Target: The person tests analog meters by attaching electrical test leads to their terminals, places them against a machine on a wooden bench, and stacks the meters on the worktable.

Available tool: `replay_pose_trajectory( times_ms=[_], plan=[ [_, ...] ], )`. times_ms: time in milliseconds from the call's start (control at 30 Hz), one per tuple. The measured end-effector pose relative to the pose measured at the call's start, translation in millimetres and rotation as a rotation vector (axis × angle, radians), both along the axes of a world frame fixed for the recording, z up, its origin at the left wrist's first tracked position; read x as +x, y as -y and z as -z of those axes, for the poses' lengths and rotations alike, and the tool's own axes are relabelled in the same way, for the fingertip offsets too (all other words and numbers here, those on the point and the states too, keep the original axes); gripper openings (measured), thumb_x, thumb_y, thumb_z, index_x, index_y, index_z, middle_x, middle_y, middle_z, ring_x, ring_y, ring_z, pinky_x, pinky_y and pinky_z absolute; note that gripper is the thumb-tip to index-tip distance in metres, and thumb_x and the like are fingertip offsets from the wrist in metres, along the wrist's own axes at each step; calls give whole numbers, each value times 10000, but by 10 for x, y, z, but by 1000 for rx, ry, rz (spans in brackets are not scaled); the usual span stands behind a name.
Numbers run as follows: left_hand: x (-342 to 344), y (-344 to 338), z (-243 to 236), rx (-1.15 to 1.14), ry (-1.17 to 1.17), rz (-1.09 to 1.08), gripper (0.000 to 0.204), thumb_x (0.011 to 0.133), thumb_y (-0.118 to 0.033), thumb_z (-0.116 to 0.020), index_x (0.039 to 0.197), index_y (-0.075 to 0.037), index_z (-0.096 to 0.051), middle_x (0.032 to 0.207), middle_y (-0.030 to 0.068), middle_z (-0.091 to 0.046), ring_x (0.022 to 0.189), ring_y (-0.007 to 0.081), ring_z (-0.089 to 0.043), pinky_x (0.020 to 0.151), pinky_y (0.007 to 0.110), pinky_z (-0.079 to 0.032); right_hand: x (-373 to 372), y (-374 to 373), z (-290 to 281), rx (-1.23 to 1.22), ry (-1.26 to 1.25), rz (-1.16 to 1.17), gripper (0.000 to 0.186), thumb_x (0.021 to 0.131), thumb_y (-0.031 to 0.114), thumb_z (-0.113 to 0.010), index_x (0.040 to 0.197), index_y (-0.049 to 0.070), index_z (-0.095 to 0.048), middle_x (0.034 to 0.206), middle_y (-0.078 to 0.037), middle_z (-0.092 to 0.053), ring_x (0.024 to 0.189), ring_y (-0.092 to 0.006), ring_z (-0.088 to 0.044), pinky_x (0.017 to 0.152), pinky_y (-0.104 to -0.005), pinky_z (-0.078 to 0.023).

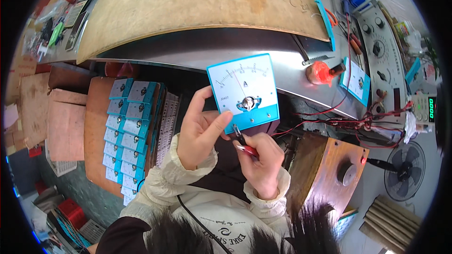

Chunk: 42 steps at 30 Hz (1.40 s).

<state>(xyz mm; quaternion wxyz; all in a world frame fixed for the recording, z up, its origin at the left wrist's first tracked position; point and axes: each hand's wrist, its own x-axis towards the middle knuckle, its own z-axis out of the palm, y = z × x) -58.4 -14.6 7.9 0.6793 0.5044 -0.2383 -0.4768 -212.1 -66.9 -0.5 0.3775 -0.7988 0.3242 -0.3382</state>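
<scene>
A square panel meter (242,85) with a turquoise edge, white dial and thin needle is tilted up before me in my left hand (202,134), whose thumb lies on its lower left corner and whose fingers curl around the left side. Its exposed movement sits below the dial's scale. My right hand (259,160) is closed on a red-and-black handled tool (242,143) with a slim metal tip, held at the meter's lower left edge. Exactly what the tip touches is too small to tell.
Several similar meters (125,141) lie on a board at left. A wooden board (202,4) spans the steel bench (287,80). At right are an orange-red pot (320,73), another meter (355,82), test equipment (381,56), red leads, a wooden box (320,174) and a fan (404,169).
</scene>
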Motion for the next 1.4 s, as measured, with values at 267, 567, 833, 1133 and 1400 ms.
replay_pose_trajectory(
  times_ms=[267,567,833,1133,1400],
  plan=[
    [-18,-42,132,-21,-40,72,495,959,-106,-563,1360,-14,-287,979,128,-677,816,118,-648,605,221,-518,27,-255,160,162,150,159,270,706,-10,-802,917,-1,-634,754,-78,-592,611,-165,-569,552,-261,-457],
    [26,-91,235,32,-35,123,500,952,-102,-569,1360,-27,-289,1004,125,-680,794,132,-660,602,232,-531,-246,-161,179,238,299,221,260,736,-91,-762,915,-13,-591,917,-93,-610,779,-123,-587,656,-221,-482],
    [-101,-86,190,26,30,84,493,945,-87,-576,1346,-27,-295,990,139,-677,752,139,-653,591,224,-518,-170,-66,177,87,125,285,210,713,-72,-785,842,-32,-624,755,-101,-618,581,-140,-571,510,-231,-450],
    [-323,51,178,25,39,158,470,936,-52,-578,1326,-25,-318,1018,140,-661,781,130,-633,624,224,-489,-323,-38,3,25,90,410,891,557,130,-906,1304,-49,-454,1311,-216,-460,1174,-359,-480,971,-403,-433],
    [-1154,193,158,-5,211,784,589,919,17,-545,1428,30,-249,1168,163,-566,1021,194,-600,879,275,-469,-1240,-333,305,97,81,752,1132,556,279,-881,1431,-67,-252,1315,-275,-437,1207,-420,-475,1015,-414,-407]
  ],
)
